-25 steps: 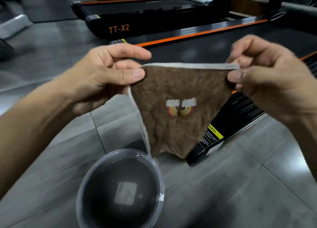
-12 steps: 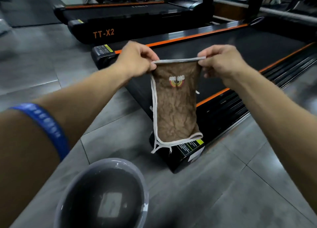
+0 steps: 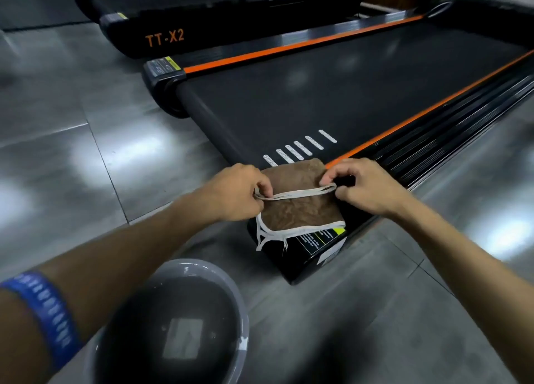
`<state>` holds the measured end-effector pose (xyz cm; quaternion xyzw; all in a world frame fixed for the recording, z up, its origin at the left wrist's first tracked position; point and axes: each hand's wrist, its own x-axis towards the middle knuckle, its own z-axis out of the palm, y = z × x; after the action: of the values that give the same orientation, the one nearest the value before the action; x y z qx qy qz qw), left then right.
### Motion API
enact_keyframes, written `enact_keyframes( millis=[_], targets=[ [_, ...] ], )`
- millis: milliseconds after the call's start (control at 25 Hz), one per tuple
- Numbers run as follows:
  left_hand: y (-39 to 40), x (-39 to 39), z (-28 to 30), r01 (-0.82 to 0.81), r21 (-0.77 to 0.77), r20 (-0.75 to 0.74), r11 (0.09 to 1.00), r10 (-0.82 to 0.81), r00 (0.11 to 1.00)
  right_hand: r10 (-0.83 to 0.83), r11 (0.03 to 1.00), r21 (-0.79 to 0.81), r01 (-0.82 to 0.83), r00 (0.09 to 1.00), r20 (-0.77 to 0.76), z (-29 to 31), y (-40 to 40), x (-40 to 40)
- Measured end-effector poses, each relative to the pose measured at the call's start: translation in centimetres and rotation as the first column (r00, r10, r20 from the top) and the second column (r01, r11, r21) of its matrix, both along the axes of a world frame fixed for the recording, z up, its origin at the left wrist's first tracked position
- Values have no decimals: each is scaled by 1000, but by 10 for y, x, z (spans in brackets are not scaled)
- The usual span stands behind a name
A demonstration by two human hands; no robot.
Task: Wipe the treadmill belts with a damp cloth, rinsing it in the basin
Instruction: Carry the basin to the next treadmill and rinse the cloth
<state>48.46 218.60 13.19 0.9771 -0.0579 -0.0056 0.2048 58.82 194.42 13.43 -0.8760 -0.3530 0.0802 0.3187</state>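
Both hands on the brown cloth (image 3: 300, 210): left hand (image 3: 235, 192) and right hand (image 3: 365, 190) each pinch an end of its white-trimmed edge, fingers curled. Cloth lies at the near corner of the treadmill belt (image 3: 332, 91), partly over the black end cap (image 3: 300, 256); looks folded double, hard to tell. Grey basin (image 3: 241, 305) with water on the floor, near the left forearm. Blue wristband (image 3: 43, 311) on left arm.

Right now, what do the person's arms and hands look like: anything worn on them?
Both forearms are bare, with no sleeves in view. The left arm carries a blue band with pale printed markings. The left hand and right hand wear no gloves, and no rings or watch are visible.
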Motion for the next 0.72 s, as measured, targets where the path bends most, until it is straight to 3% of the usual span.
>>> enact_keyframes(
  millis=[80, 160, 240, 320, 400, 480, 600, 720],
  targets=[
    [-4, -14, -2, 75, -22, 91, 997, -73, 993, 185, 981, -78, -177, 978, 97, -1, -16, -16],
    [-9, -19, -5, 3, -205, 116, 979, 21, 993, 233, 971, -91, -222, 965, 123, -4, -25, -25],
    [-11, -8, -10, -309, -415, -47, 856, 319, 947, 46, 996, 70, -58, 986, 163, -7, -17, -22],
    [-11, 11, -16, -594, -421, -371, 685, 468, 802, -252, 965, 117, 235, 956, 151, -5, 2, -7],
    [-13, 20, -23, -712, -454, -567, 536, 443, 695, -389, 918, -60, 391, 920, 40, -4, 21, 11],
    [-16, 26, -26, -745, -543, -577, 388, 472, 667, -411, 902, -187, 390, 907, -87, -6, 36, 23],
    [-13, 32, -25, -726, -663, -543, 185, 548, 636, -430, 902, -111, 416, 857, -283, -3, 50, 22],
    [-11, 28, -12, -700, -701, -570, 135, 484, 664, -414, 875, 63, 481, 808, -420, 6, 41, 12]
  ],
)
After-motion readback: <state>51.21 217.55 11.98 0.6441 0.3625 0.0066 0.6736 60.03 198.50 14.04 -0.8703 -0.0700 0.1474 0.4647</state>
